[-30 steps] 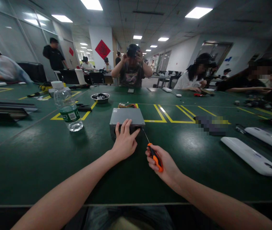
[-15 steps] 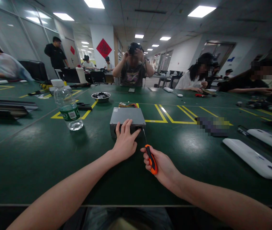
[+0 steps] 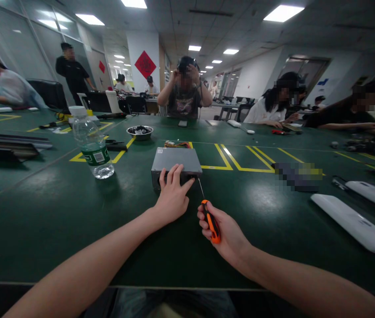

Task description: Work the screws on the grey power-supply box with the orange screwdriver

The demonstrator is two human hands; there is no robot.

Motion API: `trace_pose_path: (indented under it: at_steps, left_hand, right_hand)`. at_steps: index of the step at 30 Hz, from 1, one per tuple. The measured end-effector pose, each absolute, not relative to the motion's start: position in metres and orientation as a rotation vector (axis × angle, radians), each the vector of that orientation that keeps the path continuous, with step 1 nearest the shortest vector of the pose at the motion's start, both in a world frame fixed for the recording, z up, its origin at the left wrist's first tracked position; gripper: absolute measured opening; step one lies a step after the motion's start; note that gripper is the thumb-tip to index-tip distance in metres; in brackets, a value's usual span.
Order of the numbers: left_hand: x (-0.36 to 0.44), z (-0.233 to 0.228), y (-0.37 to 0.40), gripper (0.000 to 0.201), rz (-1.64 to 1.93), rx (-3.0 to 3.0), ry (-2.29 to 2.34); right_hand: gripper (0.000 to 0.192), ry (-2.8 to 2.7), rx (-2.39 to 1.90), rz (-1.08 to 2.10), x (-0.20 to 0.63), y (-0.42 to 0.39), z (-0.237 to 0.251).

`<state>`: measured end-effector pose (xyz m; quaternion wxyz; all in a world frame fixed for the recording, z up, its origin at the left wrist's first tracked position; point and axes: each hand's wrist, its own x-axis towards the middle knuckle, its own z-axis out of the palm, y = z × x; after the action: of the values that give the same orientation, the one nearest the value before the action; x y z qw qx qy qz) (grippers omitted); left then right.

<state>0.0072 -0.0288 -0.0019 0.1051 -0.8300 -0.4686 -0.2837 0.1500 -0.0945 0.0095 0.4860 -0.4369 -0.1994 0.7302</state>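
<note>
A grey metal computer power supply (image 3: 179, 160) lies on the green table in front of me, its bundle of coloured cables (image 3: 177, 144) at the far side. My left hand (image 3: 173, 194) rests against its near face with the fingers spread, two or three fingertips reaching the top edge. Wrapped around the orange and black handle of a screwdriver (image 3: 211, 222) are the fingers of my right hand (image 3: 225, 225). The thin shaft points up and away, its tip by the near right corner of the power supply. Whether the tip touches it, I cannot tell.
Left of the power supply stands a water bottle (image 3: 96, 152); behind it is a metal bowl (image 3: 140, 132) of small dark parts. White elongated casings (image 3: 349, 221) lie at the right. Yellow tape (image 3: 250, 169) marks the table. Across it sits a person (image 3: 184, 95) with raised hands.
My right hand and the screwdriver have shifted slightly right, and the handle has turned in my grip. My left hand stays on the power supply. The view has shifted a little.
</note>
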Motion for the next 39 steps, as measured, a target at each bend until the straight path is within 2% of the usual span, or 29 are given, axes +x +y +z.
trace_pose_path:
  at_steps: [3,9,20,25,34,39]
  left_hand:
    - [0.0069,-0.0022,-0.0289,0.051,-0.833,-2.443,-1.377]
    - [0.0052,-0.0015,-0.0295,0.050,-0.816,-2.453,-1.361]
    - [0.0083,0.0008,-0.0331,0.047,-0.833,-2.441,-1.355]
    - [0.0084,0.0006,-0.0333,0.048,-0.824,-2.450,-1.324]
    - [0.0083,-0.0003,-0.0331,0.054,-0.796,-2.411,-1.309]
    - [0.0082,-0.0002,-0.0330,0.055,-0.789,-2.417,-1.304]
  right_hand:
    - [0.025,-0.462,-1.051,1.809,0.1511,-0.0931,0.0103]
    - [0.010,-0.486,-1.065,1.721,0.1532,-0.0936,0.0114]
    - [0.021,-0.458,-1.021,1.803,0.1547,-0.0923,0.0077]
    - [0.008,-0.469,-1.038,1.752,0.1549,-0.0917,0.0107]
    - [0.023,-0.460,-0.978,1.827,0.1566,-0.0935,0.0128]
    - [0.016,-0.444,-0.965,1.816,0.1576,-0.0912,0.0136]
